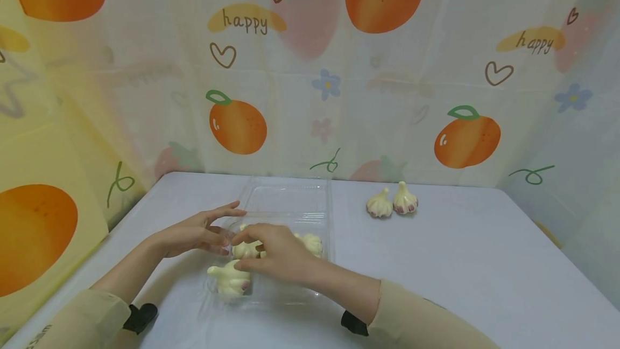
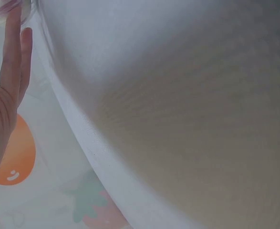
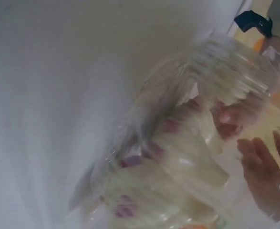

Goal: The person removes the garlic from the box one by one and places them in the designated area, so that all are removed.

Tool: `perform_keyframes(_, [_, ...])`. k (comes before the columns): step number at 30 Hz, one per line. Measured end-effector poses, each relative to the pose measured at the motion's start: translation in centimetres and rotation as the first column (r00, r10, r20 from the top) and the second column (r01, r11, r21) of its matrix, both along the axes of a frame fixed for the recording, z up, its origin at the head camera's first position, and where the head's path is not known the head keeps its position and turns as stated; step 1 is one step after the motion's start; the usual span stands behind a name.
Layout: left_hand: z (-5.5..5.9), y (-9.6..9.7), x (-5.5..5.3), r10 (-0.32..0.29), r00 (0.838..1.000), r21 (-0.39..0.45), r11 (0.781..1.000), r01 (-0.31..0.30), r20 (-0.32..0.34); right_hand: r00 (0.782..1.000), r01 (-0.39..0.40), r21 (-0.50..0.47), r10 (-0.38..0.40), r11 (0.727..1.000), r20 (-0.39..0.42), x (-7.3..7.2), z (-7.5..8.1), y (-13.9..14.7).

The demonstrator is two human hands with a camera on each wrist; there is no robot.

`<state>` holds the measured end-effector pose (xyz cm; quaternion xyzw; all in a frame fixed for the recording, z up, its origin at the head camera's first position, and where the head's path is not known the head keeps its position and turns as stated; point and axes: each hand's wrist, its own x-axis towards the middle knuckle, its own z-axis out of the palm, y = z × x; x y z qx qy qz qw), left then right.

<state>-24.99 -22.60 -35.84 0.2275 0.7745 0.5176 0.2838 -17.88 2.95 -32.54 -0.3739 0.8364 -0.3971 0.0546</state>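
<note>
A clear plastic clamshell box (image 1: 290,291) lies on the table with its lid (image 1: 290,198) folded back, away from me. Inside are pale garlic bulbs: one at the front left (image 1: 230,280), one behind it (image 1: 244,250) and one at the right (image 1: 311,244); my right hand hides part of the box. My left hand (image 1: 198,233) is at the box's left side, fingers extended, fingertips against the plastic. My right hand (image 1: 278,249) hovers over the bulbs, thumb and fingers apart, nothing visibly gripped. The right wrist view shows blurred bulbs (image 3: 149,191) through the plastic.
Two more garlic bulbs stand side by side, a left one (image 1: 379,204) and a right one (image 1: 405,199), at the back right of the white table (image 1: 436,263). A fruit-patterned curtain (image 1: 300,112) hangs behind the table's far edge.
</note>
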Motion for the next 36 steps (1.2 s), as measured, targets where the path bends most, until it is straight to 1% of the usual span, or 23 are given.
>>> perform_keyframes(3, [0.0,0.0,0.0,0.003,1.000,-0.002,1.000,-0.003,0.004,0.999,-0.002,0.049,0.004,0.999,-0.043,0.1,-0.1,-0.6])
perform_keyframes(5, [0.0,0.0,0.1,-0.002,1.000,-0.002,1.000,0.002,0.000,0.999,-0.006,0.060,0.009,0.998,-0.051,0.2,-0.2,-0.9])
perform_keyframes(11, [0.1,0.0,0.1,-0.015,1.000,-0.001,1.000,0.015,0.005,1.000,-0.014,0.063,0.016,0.998,-0.025,0.4,-0.3,-1.5])
perform_keyframes(15, [0.1,-0.1,0.1,-0.010,1.000,-0.005,1.000,0.010,0.003,0.999,-0.007,0.078,0.010,0.997,-0.039,0.5,-0.3,-1.8])
perform_keyframes(18, [0.1,-0.1,0.1,-0.007,1.000,-0.009,1.000,0.007,0.002,0.998,0.013,0.094,-0.007,0.995,-0.061,0.4,-0.4,-2.1])
perform_keyframes(20, [0.2,-0.1,0.1,-0.009,1.000,-0.010,1.000,0.009,-0.003,0.998,0.024,0.099,-0.018,0.995,-0.060,0.4,-0.5,-2.3])
perform_keyframes(27, [0.1,-0.1,0.1,-0.016,1.000,-0.002,1.000,0.016,-0.012,1.000,0.018,0.110,-0.016,0.994,-0.027,0.2,-1.2,-2.8])
perform_keyframes(32, [0.1,0.0,0.1,-0.015,1.000,-0.002,1.000,0.015,-0.009,0.998,0.018,0.137,-0.010,0.990,-0.058,0.1,-1.6,-2.9])
perform_keyframes(36, [0.1,0.0,0.1,-0.013,1.000,-0.007,1.000,0.013,-0.005,0.995,0.016,0.163,0.000,0.986,-0.099,0.0,-1.7,-2.9])
